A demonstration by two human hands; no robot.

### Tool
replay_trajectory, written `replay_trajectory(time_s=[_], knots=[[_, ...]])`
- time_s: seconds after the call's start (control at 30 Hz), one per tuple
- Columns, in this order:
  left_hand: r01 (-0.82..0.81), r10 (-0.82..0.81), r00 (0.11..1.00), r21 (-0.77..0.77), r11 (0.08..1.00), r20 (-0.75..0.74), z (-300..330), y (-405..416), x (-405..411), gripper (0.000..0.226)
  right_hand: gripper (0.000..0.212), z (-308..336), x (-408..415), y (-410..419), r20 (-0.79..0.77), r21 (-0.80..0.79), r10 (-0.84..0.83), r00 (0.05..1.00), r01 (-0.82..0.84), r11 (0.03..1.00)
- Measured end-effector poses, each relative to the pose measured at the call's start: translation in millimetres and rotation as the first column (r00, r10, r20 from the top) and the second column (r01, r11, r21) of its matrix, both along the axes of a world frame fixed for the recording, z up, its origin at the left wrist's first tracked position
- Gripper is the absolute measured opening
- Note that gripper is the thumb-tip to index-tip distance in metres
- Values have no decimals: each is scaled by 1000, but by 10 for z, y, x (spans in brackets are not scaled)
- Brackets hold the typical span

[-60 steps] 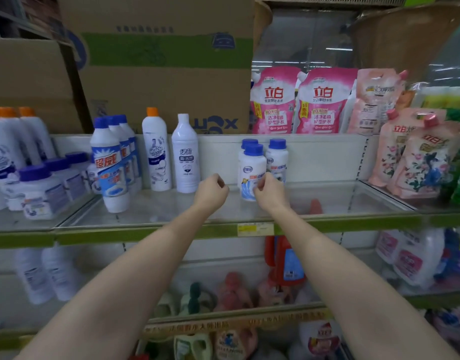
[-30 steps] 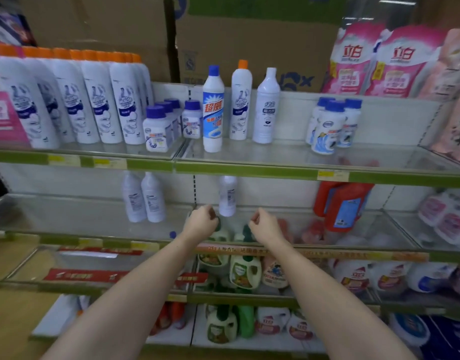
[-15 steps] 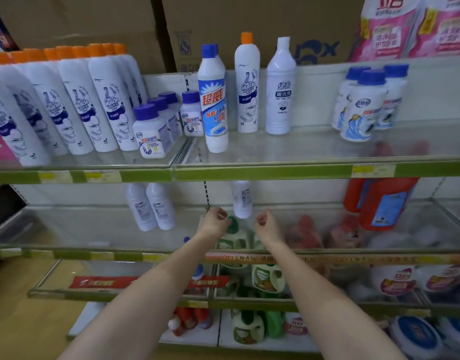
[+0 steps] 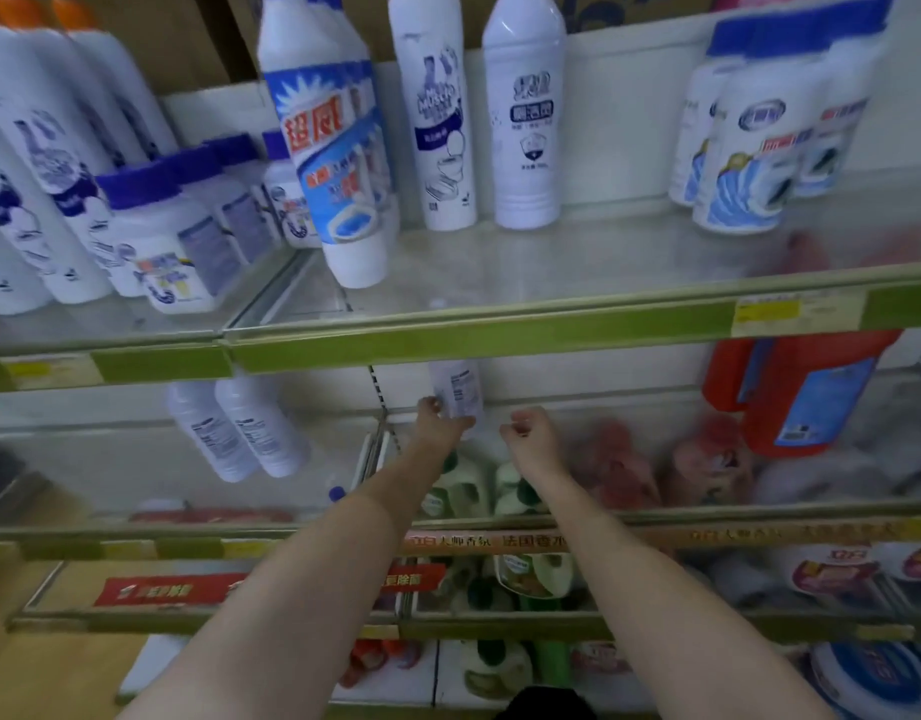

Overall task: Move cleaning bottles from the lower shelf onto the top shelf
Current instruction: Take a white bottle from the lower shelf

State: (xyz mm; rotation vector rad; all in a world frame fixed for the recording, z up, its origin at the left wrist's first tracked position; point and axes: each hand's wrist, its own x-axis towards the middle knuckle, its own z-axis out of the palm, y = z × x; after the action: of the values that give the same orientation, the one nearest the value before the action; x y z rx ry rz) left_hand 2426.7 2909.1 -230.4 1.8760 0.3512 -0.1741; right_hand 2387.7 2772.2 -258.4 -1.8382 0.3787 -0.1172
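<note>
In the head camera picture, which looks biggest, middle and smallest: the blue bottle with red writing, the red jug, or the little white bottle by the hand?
1. Blue bottle with red writing.
2. Red jug, partly hidden by the shelf edge.
3. Little white bottle, smallest, mostly hidden, farther back, at the left hand.

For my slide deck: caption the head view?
Left hand grips a white bottle on the lower shelf; right hand curled beside it.

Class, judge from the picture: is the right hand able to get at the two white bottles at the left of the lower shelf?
Probably not directly. The left arm lies between the right hand and the two bottles; the left hand, now at the single bottle, sits nearer them.
</note>
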Motion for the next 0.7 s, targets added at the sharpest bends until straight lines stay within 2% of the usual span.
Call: replay_trajectory(time_s=[0.17,0.4,0.47,0.57,0.7], knots=[[-95,100,992,-73,993,80,-89,-131,366,68,15,-200,107,-123,30,76,-13,999,11,997],[-35,31,986,22,999,163,-163,-35,256,78,14,-184,100,-154,-16,32,4,1000,-3,999],[4,-12,987,51,999,160,-184,8,167,79,21,-83,114,-147,-20,29,11,1000,-11,1000],[76,-91,987,120,990,132,-222,40,34,80,35,99,106,-116,-13,135,80,997,-77,988],[171,-191,972,148,974,135,-96,4,-232,61,56,366,32,-19,47,239,233,971,-237,941]])
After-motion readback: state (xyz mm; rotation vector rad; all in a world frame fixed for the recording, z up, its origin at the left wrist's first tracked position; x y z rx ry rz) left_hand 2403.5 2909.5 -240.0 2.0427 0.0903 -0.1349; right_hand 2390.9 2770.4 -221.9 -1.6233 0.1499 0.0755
